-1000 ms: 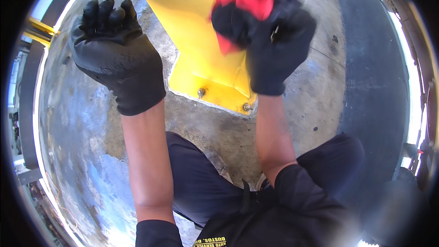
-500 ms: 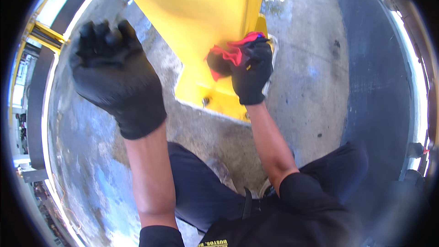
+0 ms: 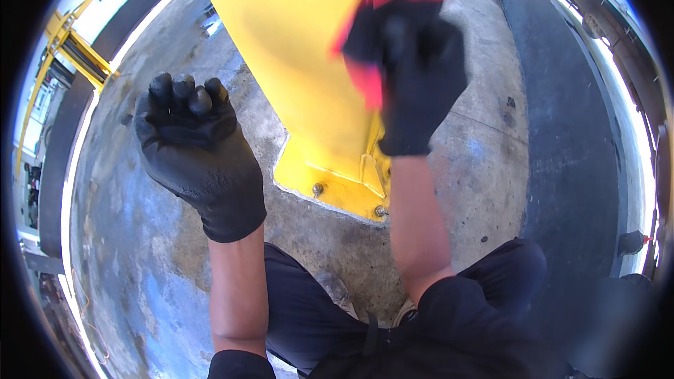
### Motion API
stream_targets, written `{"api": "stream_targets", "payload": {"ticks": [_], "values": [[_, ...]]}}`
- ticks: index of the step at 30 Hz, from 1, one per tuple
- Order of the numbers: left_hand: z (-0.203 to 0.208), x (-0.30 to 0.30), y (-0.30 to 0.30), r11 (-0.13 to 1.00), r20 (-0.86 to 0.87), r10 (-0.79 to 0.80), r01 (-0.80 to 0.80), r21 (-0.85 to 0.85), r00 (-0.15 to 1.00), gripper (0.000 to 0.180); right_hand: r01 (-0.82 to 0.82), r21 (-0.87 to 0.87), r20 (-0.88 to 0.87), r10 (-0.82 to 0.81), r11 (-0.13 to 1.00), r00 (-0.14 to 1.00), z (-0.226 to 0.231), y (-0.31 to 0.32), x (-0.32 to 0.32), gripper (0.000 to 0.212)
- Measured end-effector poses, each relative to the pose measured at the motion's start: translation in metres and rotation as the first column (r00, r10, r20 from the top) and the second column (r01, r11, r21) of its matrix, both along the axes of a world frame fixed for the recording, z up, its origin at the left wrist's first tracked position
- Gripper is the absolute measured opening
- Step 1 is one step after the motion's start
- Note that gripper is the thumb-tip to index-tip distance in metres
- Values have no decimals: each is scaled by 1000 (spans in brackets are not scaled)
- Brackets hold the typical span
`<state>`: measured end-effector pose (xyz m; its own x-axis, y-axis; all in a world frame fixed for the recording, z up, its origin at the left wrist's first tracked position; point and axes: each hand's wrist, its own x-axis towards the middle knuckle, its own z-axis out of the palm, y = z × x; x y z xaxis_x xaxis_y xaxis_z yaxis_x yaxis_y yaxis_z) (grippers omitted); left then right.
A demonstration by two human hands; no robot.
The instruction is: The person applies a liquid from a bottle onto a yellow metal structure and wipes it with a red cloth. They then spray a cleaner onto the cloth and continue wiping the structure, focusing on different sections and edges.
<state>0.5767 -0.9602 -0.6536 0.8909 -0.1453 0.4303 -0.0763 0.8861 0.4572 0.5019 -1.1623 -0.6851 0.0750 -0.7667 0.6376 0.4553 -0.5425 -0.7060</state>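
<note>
My right hand (image 3: 425,84), in a black glove, grips a bunched red cloth (image 3: 372,83) with some dark fabric in it. Motion blurs both, and the cloth is at the right side of a broad yellow metal post (image 3: 288,35); whether it touches the post I cannot tell. Around the post's foot is a yellow base plate (image 3: 298,172), bolted to the concrete. My left hand (image 3: 203,168), also black-gloved, hangs in the air left of the post, palm up, fingers loosely curled and apart. Nothing shows in it.
Bolts (image 3: 317,189) stick up from the base plate near my knees. Stained concrete floor (image 3: 154,267) surrounds the post. A dark painted strip (image 3: 572,168) runs along the right. Yellow metal framework (image 3: 84,56) stands at the far left.
My right hand has risen along the post with the red cloth, coming nearer to view. My left hand has shifted slightly right and lower in the picture; its fingers stay curled.
</note>
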Motion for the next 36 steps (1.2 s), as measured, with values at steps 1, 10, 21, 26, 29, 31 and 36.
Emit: {"api": "stream_targets", "payload": {"ticks": [1,10,21,26,29,31,36], "values": [[1,-4,-6,1000,-2,-11,11,-10,1000,27,-29,29,15,28,999,999,-75,0,-4,16],[2,-11,-16,992,116,-125,123,20,985,32,230,-417,89,-213,880,973,-8,-10,-5,28],[15,-15,-7,987,222,99,-124,100,970,28,373,-152,-310,-402,915,861,-242,55,-6,59],[15,-11,-13,986,269,35,-78,149,962,26,356,-62,-268,-359,933,894,-175,65,-5,50],[22,-16,12,963,278,117,-178,203,953,29,392,-259,-137,-435,883,890,-70,52,11,48],[18,-9,16,948,269,178,-239,210,946,28,421,-171,-111,-442,891,890,-83,62,21,46],[2,3,-4,945,278,170,-236,225,946,27,361,168,-298,-302,917,905,-189,79,7,51]]}}
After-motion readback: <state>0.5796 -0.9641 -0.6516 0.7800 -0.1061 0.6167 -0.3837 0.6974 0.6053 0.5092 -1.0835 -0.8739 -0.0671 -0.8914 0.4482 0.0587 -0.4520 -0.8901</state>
